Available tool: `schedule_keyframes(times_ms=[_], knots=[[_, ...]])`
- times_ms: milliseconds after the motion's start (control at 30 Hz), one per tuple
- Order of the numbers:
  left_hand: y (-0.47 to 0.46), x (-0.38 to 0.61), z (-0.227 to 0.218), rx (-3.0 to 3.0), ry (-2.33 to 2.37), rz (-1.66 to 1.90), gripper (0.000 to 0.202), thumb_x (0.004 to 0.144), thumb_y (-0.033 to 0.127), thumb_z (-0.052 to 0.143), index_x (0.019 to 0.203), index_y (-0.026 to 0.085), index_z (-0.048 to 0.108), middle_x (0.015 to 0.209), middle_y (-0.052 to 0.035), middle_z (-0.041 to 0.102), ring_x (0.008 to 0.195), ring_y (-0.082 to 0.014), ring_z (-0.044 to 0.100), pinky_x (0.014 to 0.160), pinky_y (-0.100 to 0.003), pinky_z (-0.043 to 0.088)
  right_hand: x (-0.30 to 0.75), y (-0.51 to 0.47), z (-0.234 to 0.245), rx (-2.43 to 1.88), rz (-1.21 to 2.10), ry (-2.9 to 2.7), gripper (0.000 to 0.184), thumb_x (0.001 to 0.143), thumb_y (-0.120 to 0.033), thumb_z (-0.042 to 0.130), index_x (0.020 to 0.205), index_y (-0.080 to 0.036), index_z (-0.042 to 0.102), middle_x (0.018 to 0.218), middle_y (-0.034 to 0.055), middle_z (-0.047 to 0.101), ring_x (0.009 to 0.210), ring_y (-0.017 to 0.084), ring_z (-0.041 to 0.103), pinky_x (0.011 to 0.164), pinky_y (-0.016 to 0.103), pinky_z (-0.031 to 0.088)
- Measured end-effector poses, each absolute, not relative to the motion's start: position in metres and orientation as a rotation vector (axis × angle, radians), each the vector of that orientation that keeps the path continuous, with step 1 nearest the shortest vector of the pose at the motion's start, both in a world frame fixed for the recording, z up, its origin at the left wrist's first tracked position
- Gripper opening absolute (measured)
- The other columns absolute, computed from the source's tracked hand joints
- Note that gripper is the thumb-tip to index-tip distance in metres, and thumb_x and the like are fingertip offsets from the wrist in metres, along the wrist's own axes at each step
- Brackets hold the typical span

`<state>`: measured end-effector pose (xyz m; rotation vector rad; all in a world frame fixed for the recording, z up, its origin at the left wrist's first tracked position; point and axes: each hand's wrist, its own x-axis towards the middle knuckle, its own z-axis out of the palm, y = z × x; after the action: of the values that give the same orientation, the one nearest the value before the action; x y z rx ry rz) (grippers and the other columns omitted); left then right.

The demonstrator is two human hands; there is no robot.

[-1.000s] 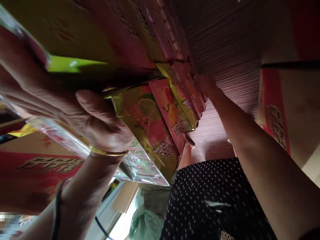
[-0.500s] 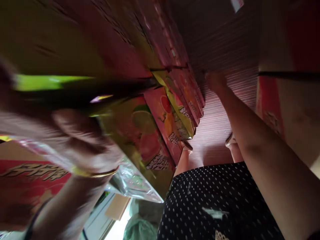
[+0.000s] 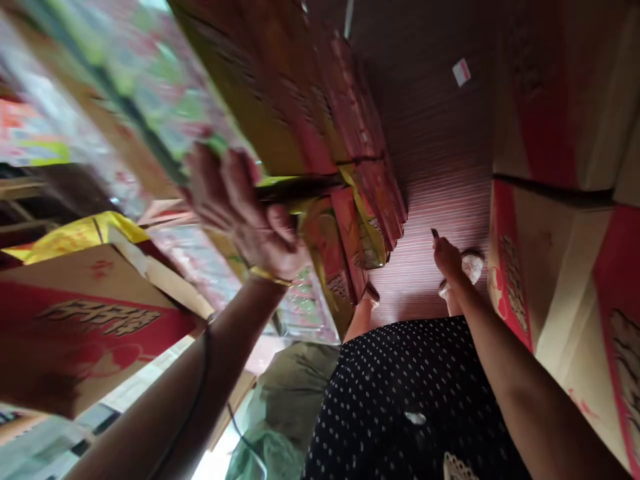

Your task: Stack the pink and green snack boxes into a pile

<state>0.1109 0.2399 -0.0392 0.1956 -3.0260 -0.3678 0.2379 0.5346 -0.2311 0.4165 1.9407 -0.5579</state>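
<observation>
My left hand (image 3: 235,203) is raised against the side of a stack of drink cartons (image 3: 300,113) printed with fruit. Its fingers lie stretched up along a carton face, the thumb sits at the lower edge, and a gold bangle is on the wrist. The hand is blurred by motion. My right hand (image 3: 447,257) hangs lower, clear of the stack and above the ribbed reddish floor (image 3: 440,167). It holds nothing, and one finger sticks out. More fruit-printed packs (image 3: 365,227) stand on edge at the foot of the stack.
Red-and-tan cardboard boxes (image 3: 545,267) are stacked on the right, and another red box (image 3: 85,320) is at the lower left. A yellow bag (image 3: 75,233) lies behind that box. My dotted dark skirt (image 3: 400,400) fills the bottom middle, and a green sack (image 3: 260,460) lies below.
My right hand has drawn back from the stack and dropped lower. My left hand has slid up along the cartons, and the view has swung to show more of the stack.
</observation>
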Motion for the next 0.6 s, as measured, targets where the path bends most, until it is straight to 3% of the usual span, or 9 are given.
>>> schedule_keyframes(times_ms=[100, 167, 233, 400, 600], knots=[[0.254, 0.108, -0.034, 0.075, -3.117, -0.168, 0.085, 0.099, 0.067, 0.010, 0.156, 0.012, 0.043, 0.170, -0.0193, 0.029, 0.163, -0.0261, 0.014, 0.133, -0.051, -0.003, 0.260, 0.534, -0.160, 0.736, -0.990, 1.764, 0.051, 0.104, -0.050, 0.022, 0.113, -0.017, 0.060, 0.088, 0.0089, 0.070, 0.064, 0.017, 0.064, 0.063, 0.029, 0.050], [0.262, 0.106, -0.032, 0.225, -3.248, -0.268, 0.075, 0.099, 0.061, 0.020, 0.157, 0.018, 0.042, 0.171, -0.0143, 0.028, 0.163, -0.0268, 0.011, 0.132, -0.054, -0.009, 0.260, 0.528, -0.112, 0.860, -1.219, 1.718, 0.056, 0.097, -0.066, 0.029, 0.109, -0.020, 0.058, 0.089, 0.0068, 0.067, 0.062, 0.016, 0.063, 0.058, 0.028, 0.050], [0.268, 0.102, -0.029, 0.259, -3.312, -0.357, 0.067, 0.100, 0.056, 0.028, 0.158, 0.023, 0.042, 0.171, -0.0100, 0.030, 0.163, -0.0266, 0.011, 0.133, -0.057, -0.006, 0.250, 0.521, -0.067, 0.899, -1.376, 1.721, 0.060, 0.088, -0.077, 0.039, 0.105, -0.022, 0.059, 0.086, 0.0060, 0.066, 0.068, 0.019, 0.066, 0.056, 0.028, 0.048], [0.280, 0.095, -0.018, 0.102, -3.280, -0.549, 0.059, 0.103, 0.041, 0.038, 0.159, 0.024, 0.042, 0.171, -0.0118, 0.030, 0.162, -0.0314, 0.017, 0.132, -0.063, 0.005, 0.224, 0.485, 0.022, 0.879, -1.564, 1.760, 0.055, 0.076, -0.071, 0.068, 0.102, -0.022, 0.063, 0.079, 0.0043, 0.068, 0.072, 0.019, 0.063, 0.057, 0.027, 0.046], [0.247, 0.100, 0.022, -0.071, -3.056, -0.963, 0.046, 0.103, 0.028, 0.042, 0.147, 0.024, 0.056, 0.163, -0.0133, 0.043, 0.158, -0.0310, 0.029, 0.129, -0.059, 0.023, 0.213, 0.402, 0.058, 1.022, -1.817, 1.819, 0.060, 0.059, -0.065, 0.082, 0.088, -0.020, 0.055, 0.073, -0.0035, 0.061, 0.066, 0.011, 0.055, 0.061, 0.024, 0.043]])
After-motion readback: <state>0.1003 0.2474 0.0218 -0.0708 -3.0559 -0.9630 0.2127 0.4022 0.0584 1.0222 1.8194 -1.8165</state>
